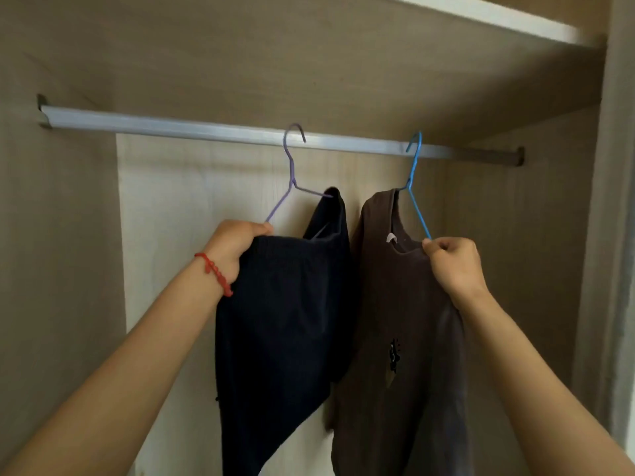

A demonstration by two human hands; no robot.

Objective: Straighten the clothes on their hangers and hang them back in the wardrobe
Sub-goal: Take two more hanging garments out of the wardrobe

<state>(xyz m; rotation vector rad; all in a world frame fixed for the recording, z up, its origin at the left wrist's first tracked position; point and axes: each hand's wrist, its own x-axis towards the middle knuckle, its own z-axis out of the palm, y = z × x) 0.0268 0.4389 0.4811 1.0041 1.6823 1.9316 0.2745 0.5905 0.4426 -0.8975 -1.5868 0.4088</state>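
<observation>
A silver wardrobe rail (171,125) runs across the top of the view. A purple wire hanger (292,170) hooks over it and carries a dark navy garment (281,321). My left hand (233,249), with a red bracelet on the wrist, grips the navy fabric and the hanger's left arm. To the right, a blue wire hanger (414,187) hooks on the rail with a brown T-shirt (398,321) on it. My right hand (453,266) pinches the shirt's collar and the blue hanger's right arm. Both garments hang tilted on their hangers.
The wardrobe's pale wood back panel (192,218) lies behind the clothes. Side walls close in at the left (58,252) and right (536,252). A shelf edge (498,18) sits above the rail. The rail's left stretch holds no hangers.
</observation>
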